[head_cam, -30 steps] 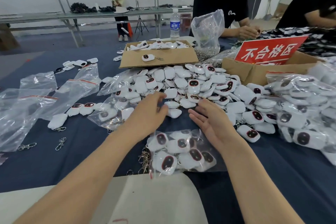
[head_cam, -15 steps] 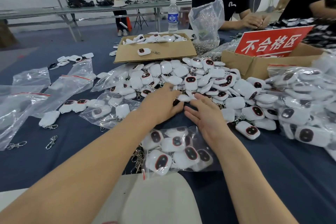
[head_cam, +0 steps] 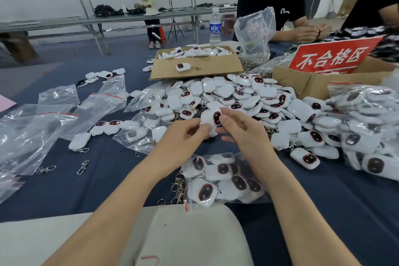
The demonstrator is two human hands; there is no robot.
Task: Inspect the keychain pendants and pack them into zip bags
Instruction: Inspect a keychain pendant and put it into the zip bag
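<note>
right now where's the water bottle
In the head view the water bottle stands upright at the far centre, just behind the open cardboard box and left of the clear bag of metal clasps.

Filled zip bag before pendant pile

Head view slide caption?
Left hand and right hand hold one white rounded keychain pendant before the loose pendant pile.

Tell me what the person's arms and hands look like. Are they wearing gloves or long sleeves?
No gloves: the left hand and right hand are bare, and no rings show. The left arm and right arm are bare too, with no sleeves, watch or bracelet in view down to the picture's bottom edge.
</note>
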